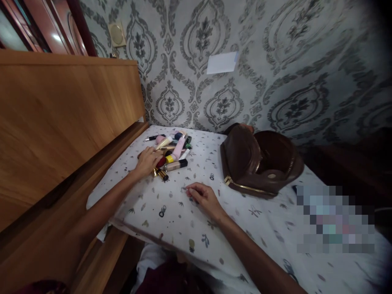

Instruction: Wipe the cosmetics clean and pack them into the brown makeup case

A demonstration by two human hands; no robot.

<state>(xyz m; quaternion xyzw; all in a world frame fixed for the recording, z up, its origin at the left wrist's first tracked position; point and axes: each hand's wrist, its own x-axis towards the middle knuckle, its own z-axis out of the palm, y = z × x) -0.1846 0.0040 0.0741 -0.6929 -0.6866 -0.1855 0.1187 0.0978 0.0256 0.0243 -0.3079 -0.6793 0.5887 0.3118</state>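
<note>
Handling small things on a white printed sheet (177, 220) probably calls for light pressure, since the cloth looks soft and rounded pieces could roll. Largest on it is the brown bag (245, 155), at two o'clock from the right hand (203, 198), its mouth gaping; the person would do well to keep the forearm off its gold zip. At between ten and eleven o'clock from that hand lies the heap of cosmetics (167, 143), loose and overlapping, so lifting from the outer edge should disturb it least. As for the hands, the left hand (148, 161) rests at the heap's eight o'clock, fingers curled over a dark red item (161, 162); whether it grips this cannot be told. The right hand has thumb and forefinger drawn together above the sheet, and whether anything thin is pinched there is unclear. A bottle with a black cap (176, 165) sits at the heap's five o'clock, while a pink tube (179, 149) leans across others and seems best steadied first. Smallest, a gold tube (162, 174) between six and seven o'clock may roll if nudged.
</note>
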